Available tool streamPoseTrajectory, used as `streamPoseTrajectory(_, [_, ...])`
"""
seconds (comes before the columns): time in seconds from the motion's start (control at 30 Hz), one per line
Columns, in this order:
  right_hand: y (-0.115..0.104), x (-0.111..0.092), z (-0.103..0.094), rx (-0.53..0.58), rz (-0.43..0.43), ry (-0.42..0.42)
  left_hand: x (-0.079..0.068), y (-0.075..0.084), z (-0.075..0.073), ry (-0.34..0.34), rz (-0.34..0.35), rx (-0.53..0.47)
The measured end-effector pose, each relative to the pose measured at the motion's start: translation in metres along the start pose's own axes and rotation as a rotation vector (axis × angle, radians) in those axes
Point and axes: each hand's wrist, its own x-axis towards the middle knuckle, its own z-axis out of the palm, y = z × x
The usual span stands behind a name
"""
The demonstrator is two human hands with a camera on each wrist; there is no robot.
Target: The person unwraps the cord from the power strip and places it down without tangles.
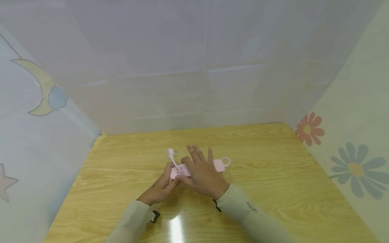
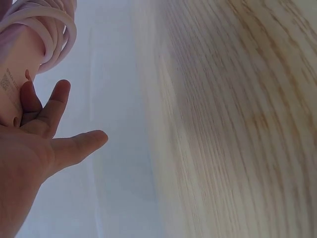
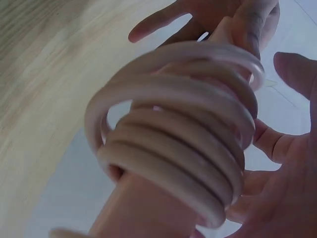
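A pink power strip is held above the table, with a loop at its right end. Its pink cord is wound round the body in several turns, seen closely in the right wrist view. The three-pin plug sticks up beyond the left end on a short free length of cord. My left hand grips that left end, some of its fingers stretched out underneath. Across the middle of the strip lies my right hand, fingers spread and touching the side of the coil, largely hiding the wound cord in the head view.
The wooden table spreads out below both hands. A pale wall covering stands behind it, with patterned sheets at the left and right sides. Glare shows on the table near the front.
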Motion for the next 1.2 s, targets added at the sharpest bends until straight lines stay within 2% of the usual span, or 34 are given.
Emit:
streamPoseTrajectory(0.17, [-0.004, 0.002, 0.004, -0.018, 0.022, 0.025, 0.001, 0.0, 0.002, -0.007, -0.008, -0.002])
streamPoseTrajectory(0.6, [-0.007, 0.007, 0.011, -0.144, -0.007, 0.041, 0.002, -0.001, 0.008, -0.003, 0.031, 0.017])
streamPoseTrajectory(0.87, [-0.009, 0.01, 0.012, -0.148, 0.009, 0.076, 0.004, -0.002, 0.01, -0.003, 0.06, 0.021])
streamPoseTrajectory(1.2, [-0.011, 0.011, 0.011, -0.099, 0.023, 0.114, 0.002, -0.001, 0.011, 0.003, 0.034, 0.018])
